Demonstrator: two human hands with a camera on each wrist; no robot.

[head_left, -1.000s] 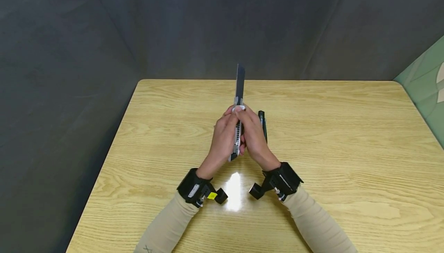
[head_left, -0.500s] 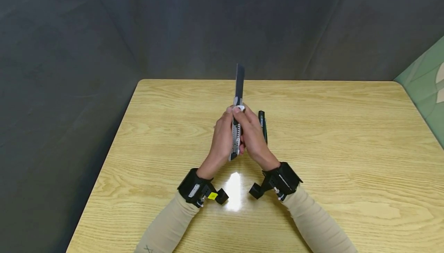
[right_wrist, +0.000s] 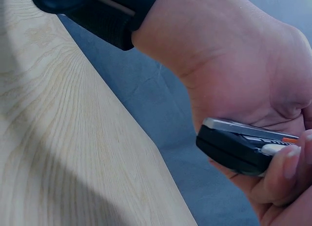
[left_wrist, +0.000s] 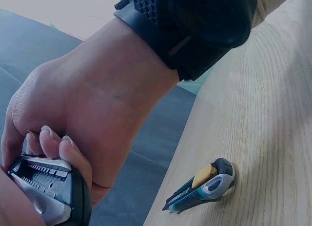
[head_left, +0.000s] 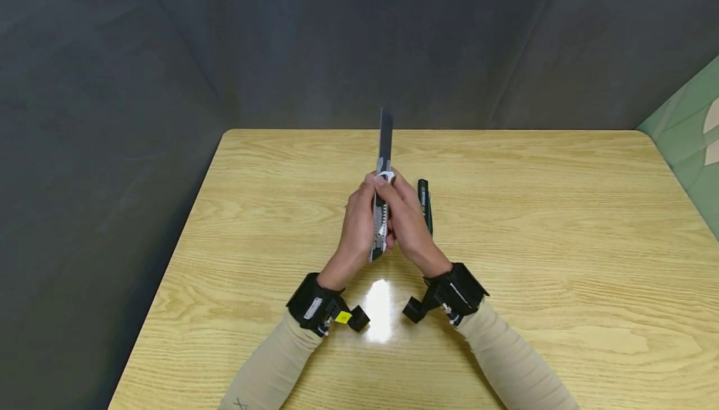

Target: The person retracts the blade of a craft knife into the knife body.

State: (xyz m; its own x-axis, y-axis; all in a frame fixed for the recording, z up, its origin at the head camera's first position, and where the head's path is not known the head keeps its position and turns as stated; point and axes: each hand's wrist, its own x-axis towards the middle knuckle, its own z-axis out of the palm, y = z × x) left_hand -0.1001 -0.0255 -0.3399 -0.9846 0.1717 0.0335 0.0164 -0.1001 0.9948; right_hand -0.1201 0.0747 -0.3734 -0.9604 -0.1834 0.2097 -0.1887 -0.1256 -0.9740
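Note:
A utility knife (head_left: 379, 216) with a grey and black body stands between both hands in the head view, its long dark blade (head_left: 385, 135) pointing away. My left hand (head_left: 355, 226) holds the body from the left, thumb along its edge. From the right, my right hand (head_left: 411, 223) grips it, thumb at the white slider near the blade end. Curled fingertips (left_wrist: 70, 150) show beside the knife's butt end in the left wrist view. The palms hide part of the body. A second utility knife (left_wrist: 204, 187), teal with a yellow slider, lies on the table right of the right hand.
The wooden table (head_left: 533, 241) spans the space beneath both arms. A dark grey curtain (head_left: 359, 42) hangs behind and to the left. Green fabric (head_left: 693, 141) shows at the far right. Black camera bands (head_left: 457, 294) sit on both wrists.
The left thumb has shifted left, uncovering more of the knife's body. The knife has moved slightly left, its blade tip a little lower in view. The second knife has stayed put.

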